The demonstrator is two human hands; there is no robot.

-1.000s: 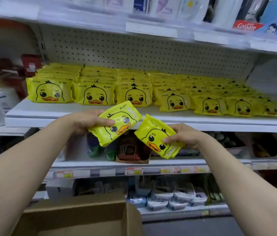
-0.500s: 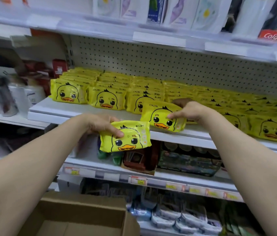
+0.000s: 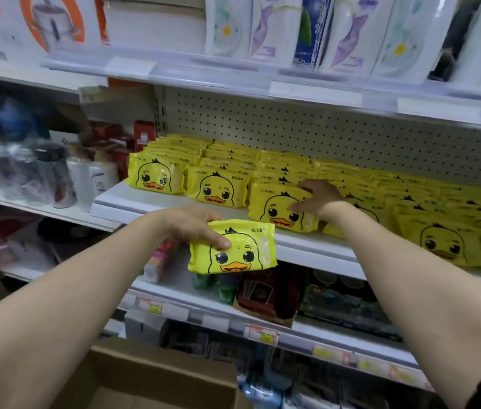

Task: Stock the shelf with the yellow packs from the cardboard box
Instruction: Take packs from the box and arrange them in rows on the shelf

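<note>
My left hand (image 3: 195, 228) grips a yellow duck pack (image 3: 233, 249) by its top left corner, holding it in the air just below the white shelf's front edge (image 3: 174, 212). My right hand (image 3: 320, 199) rests on another yellow duck pack (image 3: 277, 211) that stands at the front of the shelf's third row, fingers wrapped over its right end. Rows of the same yellow packs (image 3: 215, 187) fill the shelf from left to right. The open cardboard box (image 3: 156, 376) is at the bottom of the view, its inside mostly out of sight.
A perforated back panel (image 3: 307, 128) stands behind the rows. Bottles and flasks (image 3: 41, 172) crowd the neighbouring shelf on the left. White packs (image 3: 277, 28) stand on the shelf above. Lower shelves (image 3: 262, 293) hold dark goods with price tags on the rail.
My right hand has carried its pack up onto the shelf and set it upright at the front of a row. The left hand has turned its pack level and kept it below the shelf edge.
</note>
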